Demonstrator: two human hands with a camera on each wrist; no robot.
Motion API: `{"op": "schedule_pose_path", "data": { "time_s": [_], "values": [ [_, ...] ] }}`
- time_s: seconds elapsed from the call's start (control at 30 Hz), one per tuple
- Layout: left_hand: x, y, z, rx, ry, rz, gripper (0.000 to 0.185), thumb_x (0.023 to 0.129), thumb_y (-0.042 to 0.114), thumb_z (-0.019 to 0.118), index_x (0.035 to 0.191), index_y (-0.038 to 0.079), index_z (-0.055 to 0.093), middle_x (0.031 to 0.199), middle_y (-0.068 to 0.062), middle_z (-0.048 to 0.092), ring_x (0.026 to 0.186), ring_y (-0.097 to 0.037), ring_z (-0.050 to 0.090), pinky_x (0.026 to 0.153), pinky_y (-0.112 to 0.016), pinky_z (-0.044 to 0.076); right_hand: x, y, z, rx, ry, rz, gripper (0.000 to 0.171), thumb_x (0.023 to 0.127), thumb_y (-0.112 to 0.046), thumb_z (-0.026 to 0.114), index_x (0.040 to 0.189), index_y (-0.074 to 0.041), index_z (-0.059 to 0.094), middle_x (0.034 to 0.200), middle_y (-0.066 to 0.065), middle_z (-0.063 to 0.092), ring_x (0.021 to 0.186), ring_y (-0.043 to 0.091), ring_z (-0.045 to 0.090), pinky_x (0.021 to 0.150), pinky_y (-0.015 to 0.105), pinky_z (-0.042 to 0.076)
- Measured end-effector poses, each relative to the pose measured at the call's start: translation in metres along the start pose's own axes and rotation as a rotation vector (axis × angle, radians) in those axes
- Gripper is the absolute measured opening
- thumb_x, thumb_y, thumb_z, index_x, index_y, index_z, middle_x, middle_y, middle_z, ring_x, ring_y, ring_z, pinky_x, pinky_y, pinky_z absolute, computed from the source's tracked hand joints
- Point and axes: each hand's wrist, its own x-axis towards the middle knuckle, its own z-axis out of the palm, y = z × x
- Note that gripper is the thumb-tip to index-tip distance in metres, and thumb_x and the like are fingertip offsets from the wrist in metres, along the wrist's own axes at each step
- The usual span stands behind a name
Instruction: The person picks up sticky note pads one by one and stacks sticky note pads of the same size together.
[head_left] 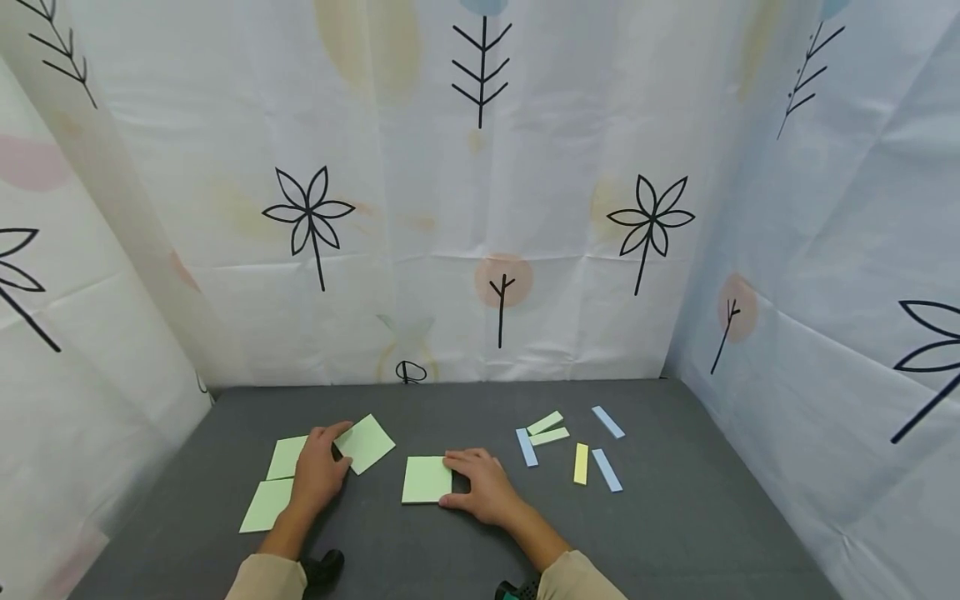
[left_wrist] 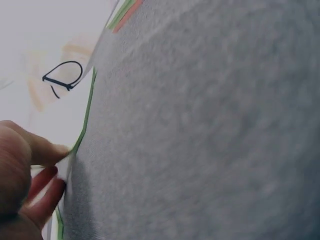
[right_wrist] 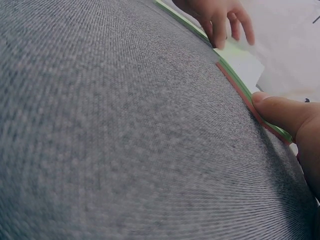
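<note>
My left hand (head_left: 321, 468) lies on the grey table (head_left: 675, 517) and pinches the near corner of a light green square sheet (head_left: 366, 442). In the left wrist view the thumb (left_wrist: 46, 150) sits on top of that sheet's edge (left_wrist: 87, 110), with the fingers under it. A thicker green pad (head_left: 426, 479) lies at the centre. My right hand (head_left: 481, 485) holds the pad's right edge between forefinger and thumb. In the right wrist view the thumb (right_wrist: 286, 114) presses against the pad's side (right_wrist: 247, 96), which shows green and reddish layers.
Two more green sheets (head_left: 287, 457) (head_left: 267, 505) lie flat to the left of my left hand. Several small green, blue and yellow strips (head_left: 581, 463) are scattered at the right. Printed curtain walls (head_left: 480, 208) close in the table's back and sides.
</note>
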Motion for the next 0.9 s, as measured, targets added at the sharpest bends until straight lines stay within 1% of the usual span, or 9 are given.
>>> {"op": "schedule_pose_path", "data": {
  "time_s": [0.13, 0.2, 0.27, 0.37, 0.47, 0.57, 0.63, 0.8, 0.9],
  "values": [
    [-0.004, 0.004, 0.000, -0.124, 0.098, -0.008, 0.052, 0.075, -0.012, 0.071, 0.125, 0.003, 0.062, 0.106, -0.016, 0.058, 0.084, -0.027, 0.060, 0.070, -0.042, 0.046, 0.000, -0.001, 0.000, 0.005, -0.016, 0.022, 0.062, 0.083, -0.042, 0.075, 0.136, -0.013, 0.059, 0.140, -0.002, 0.053, 0.126, 0.021, 0.045, 0.097, 0.055, 0.036],
    [-0.005, 0.005, -0.001, -0.173, 0.132, -0.033, 0.052, 0.076, -0.011, 0.071, 0.125, 0.005, 0.062, 0.107, -0.014, 0.060, 0.086, -0.025, 0.062, 0.070, -0.035, 0.048, 0.000, -0.001, 0.001, 0.008, -0.022, 0.031, 0.062, 0.084, -0.042, 0.074, 0.137, -0.014, 0.058, 0.141, -0.003, 0.053, 0.127, 0.020, 0.044, 0.098, 0.055, 0.035],
    [-0.006, 0.006, -0.003, -0.228, 0.146, -0.076, 0.052, 0.078, -0.010, 0.071, 0.126, 0.006, 0.062, 0.108, -0.012, 0.062, 0.088, -0.024, 0.063, 0.068, -0.026, 0.049, 0.000, -0.001, 0.001, 0.007, -0.022, 0.033, 0.062, 0.083, -0.042, 0.074, 0.137, -0.014, 0.058, 0.141, -0.003, 0.053, 0.127, 0.020, 0.044, 0.098, 0.055, 0.035],
    [-0.007, 0.008, -0.006, -0.346, 0.134, -0.156, 0.051, 0.080, -0.010, 0.069, 0.128, 0.007, 0.060, 0.111, -0.014, 0.063, 0.088, -0.021, 0.064, 0.065, -0.018, 0.049, 0.000, -0.001, 0.001, 0.004, -0.013, 0.024, 0.062, 0.083, -0.042, 0.075, 0.136, -0.013, 0.059, 0.140, -0.003, 0.053, 0.126, 0.021, 0.045, 0.097, 0.056, 0.036],
    [-0.008, 0.010, -0.009, -0.486, 0.099, -0.221, 0.051, 0.083, -0.010, 0.067, 0.131, 0.005, 0.057, 0.115, -0.019, 0.062, 0.084, -0.015, 0.064, 0.064, -0.018, 0.050, 0.000, 0.000, 0.001, 0.010, -0.001, 0.014, 0.062, 0.083, -0.041, 0.075, 0.135, -0.012, 0.059, 0.139, -0.001, 0.054, 0.125, 0.022, 0.046, 0.096, 0.057, 0.036],
    [-0.010, 0.013, -0.009, -0.600, 0.032, -0.269, 0.052, 0.085, -0.011, 0.064, 0.134, 0.002, 0.053, 0.120, -0.024, 0.059, 0.079, -0.008, 0.064, 0.066, -0.022, 0.052, 0.000, 0.000, 0.001, 0.012, 0.005, 0.007, 0.062, 0.083, -0.041, 0.075, 0.135, -0.012, 0.060, 0.139, 0.000, 0.054, 0.125, 0.022, 0.046, 0.095, 0.057, 0.036],
    [-0.012, 0.016, -0.008, -0.647, -0.024, -0.290, 0.052, 0.087, -0.010, 0.063, 0.136, 0.001, 0.051, 0.124, -0.026, 0.058, 0.080, -0.007, 0.063, 0.068, -0.025, 0.053, 0.000, 0.001, 0.001, 0.004, 0.006, 0.006, 0.062, 0.083, -0.042, 0.075, 0.135, -0.012, 0.060, 0.139, -0.001, 0.054, 0.125, 0.022, 0.046, 0.095, 0.057, 0.036],
    [-0.017, 0.025, -0.001, -0.690, -0.161, -0.303, 0.052, 0.088, -0.008, 0.061, 0.138, 0.000, 0.048, 0.127, -0.027, 0.057, 0.094, -0.020, 0.066, 0.073, -0.030, 0.054, 0.000, 0.003, 0.003, -0.012, 0.018, -0.010, 0.061, 0.084, -0.042, 0.074, 0.135, -0.013, 0.059, 0.139, -0.001, 0.054, 0.124, 0.022, 0.046, 0.094, 0.055, 0.038],
    [-0.018, 0.028, 0.004, -0.652, -0.194, -0.305, 0.051, 0.089, -0.007, 0.062, 0.138, 0.001, 0.049, 0.126, -0.025, 0.059, 0.100, -0.028, 0.065, 0.074, -0.029, 0.053, 0.000, 0.004, 0.003, -0.014, 0.015, -0.014, 0.062, 0.084, -0.044, 0.073, 0.135, -0.013, 0.059, 0.139, -0.001, 0.054, 0.124, 0.022, 0.046, 0.094, 0.053, 0.038]
  ]
}}
